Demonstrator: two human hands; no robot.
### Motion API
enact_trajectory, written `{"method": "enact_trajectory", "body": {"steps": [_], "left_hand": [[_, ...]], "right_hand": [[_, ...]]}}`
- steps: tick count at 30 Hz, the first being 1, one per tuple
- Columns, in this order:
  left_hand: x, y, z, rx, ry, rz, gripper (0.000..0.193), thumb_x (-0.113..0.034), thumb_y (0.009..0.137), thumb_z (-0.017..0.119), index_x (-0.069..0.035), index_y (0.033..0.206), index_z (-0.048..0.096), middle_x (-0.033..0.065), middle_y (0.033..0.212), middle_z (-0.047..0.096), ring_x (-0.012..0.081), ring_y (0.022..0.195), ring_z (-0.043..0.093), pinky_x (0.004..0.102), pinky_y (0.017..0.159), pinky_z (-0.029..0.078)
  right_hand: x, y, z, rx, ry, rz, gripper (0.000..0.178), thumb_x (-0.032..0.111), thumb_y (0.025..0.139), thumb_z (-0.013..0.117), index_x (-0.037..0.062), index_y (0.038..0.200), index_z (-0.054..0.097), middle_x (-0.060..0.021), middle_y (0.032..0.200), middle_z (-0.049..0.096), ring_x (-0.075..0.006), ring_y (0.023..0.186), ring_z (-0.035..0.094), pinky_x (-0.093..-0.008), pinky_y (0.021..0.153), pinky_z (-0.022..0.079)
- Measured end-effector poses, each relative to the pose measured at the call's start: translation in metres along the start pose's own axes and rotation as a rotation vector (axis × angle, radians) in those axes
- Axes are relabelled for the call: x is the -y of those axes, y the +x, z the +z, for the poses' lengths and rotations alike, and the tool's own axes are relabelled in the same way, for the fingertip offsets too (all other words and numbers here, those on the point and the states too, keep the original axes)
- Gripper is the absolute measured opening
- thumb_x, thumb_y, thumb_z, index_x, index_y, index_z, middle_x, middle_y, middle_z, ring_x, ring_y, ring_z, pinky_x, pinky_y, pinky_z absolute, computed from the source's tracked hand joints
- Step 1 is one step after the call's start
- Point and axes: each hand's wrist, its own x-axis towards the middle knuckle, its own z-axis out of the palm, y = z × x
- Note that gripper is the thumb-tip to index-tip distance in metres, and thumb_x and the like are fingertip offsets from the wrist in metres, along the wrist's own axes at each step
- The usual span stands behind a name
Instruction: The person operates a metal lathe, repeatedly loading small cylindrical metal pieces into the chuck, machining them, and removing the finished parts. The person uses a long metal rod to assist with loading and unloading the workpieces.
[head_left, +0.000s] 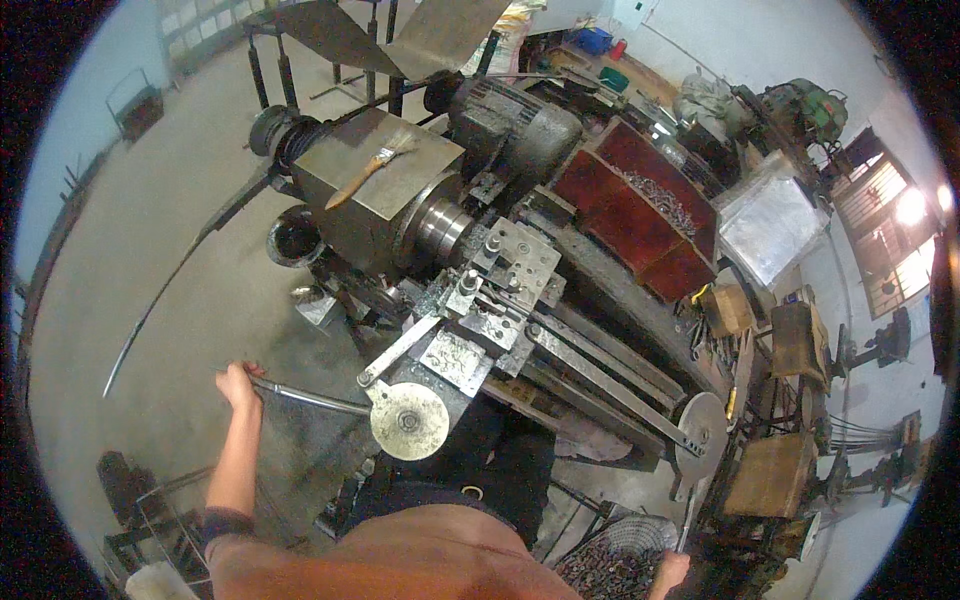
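Observation:
I stand at a metal lathe (440, 220) seen from above. My left hand (238, 383) is closed around the end of a long steel lever (310, 398) that runs to the round handwheel (408, 420) on the carriage. Above the wheel sits the tool post (505, 265) next to the chuck (440, 228). My right hand (668, 572) hangs low at the bottom right edge, beside a heap of metal shavings (610, 570); whether it holds anything is unclear.
A paintbrush (370, 167) lies on top of the headstock. A red chip tray (640, 215) sits behind the bed, a second handwheel (700, 435) at the tailstock end. Wooden stools (775, 470) and benches crowd the right. Bare concrete floor (150, 250) spreads left.

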Motion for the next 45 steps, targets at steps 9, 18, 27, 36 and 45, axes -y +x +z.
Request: {"method": "enact_trajectory", "body": {"steps": [9, 18, 27, 36, 45], "left_hand": [[0.01, 0.018, 0.02, -0.076, -0.036, 0.018, 0.017, -0.004, 0.077, 0.045, 0.006, 0.091, 0.045, 0.0164, 0.066, 0.054, 0.0229, 0.048, 0.055, 0.0344, 0.045, 0.048], [-0.004, 0.006, 0.014, 0.004, 0.058, -0.003, 0.019, -0.001, 0.071, 0.048, 0.007, 0.088, 0.043, 0.0155, 0.065, 0.054, 0.0227, 0.045, 0.052, 0.0349, 0.043, 0.046], [-0.021, -0.008, -0.021, 0.109, 0.251, -0.096, 0.017, -0.01, 0.073, 0.056, 0.003, 0.081, 0.048, 0.0114, 0.06, 0.053, 0.0204, 0.046, 0.053, 0.0323, 0.041, 0.044], [-0.002, 0.13, -0.073, 0.054, 1.021, 0.428, 0.042, -0.02, 0.07, 0.062, 0.003, 0.105, 0.056, 0.0182, 0.091, 0.062, 0.0325, 0.085, 0.061, 0.0391, 0.074, 0.048], [0.021, 0.093, 0.142, 0.737, 1.555, 0.872, 0.035, -0.027, 0.073, 0.063, -0.001, 0.096, 0.059, 0.0194, 0.094, 0.062, 0.034, 0.09, 0.06, 0.0427, 0.078, 0.047]], "right_hand": [[-0.021, -0.002, 0.013, 0.057, 0.019, -0.204, 0.031, 0.031, 0.076, 0.061, 0.002, 0.065, 0.065, -0.0133, 0.06, 0.061, -0.0292, 0.051, 0.056, -0.0405, 0.049, 0.043], [0.057, -0.009, -0.029, -0.069, 0.116, -0.102, 0.051, 0.033, 0.067, 0.063, 0.0036, 0.108, 0.058, -0.0161, 0.092, 0.063, -0.0345, 0.085, 0.059, -0.0441, 0.073, 0.047], [0.024, 0.145, 0.024, -0.251, -0.151, -0.302, 0.031, 0.031, 0.063, 0.066, 0.0078, 0.083, 0.06, -0.0124, 0.076, 0.062, -0.0319, 0.073, 0.06, -0.0443, 0.065, 0.048], [0.073, 0.145, 0.001, -0.226, -0.152, -0.145, 0.049, 0.029, 0.074, 0.059, 0.004, 0.115, 0.051, -0.0134, 0.113, 0.055, -0.0333, 0.107, 0.051, -0.0459, 0.085, 0.043], [0.065, -0.001, 0.041, -0.219, 0.384, -0.299, 0.058, 0.017, 0.057, 0.058, -0.001, 0.112, 0.056, -0.0278, 0.105, 0.056, -0.0421, 0.093, 0.055, -0.0431, 0.081, 0.043]]}}
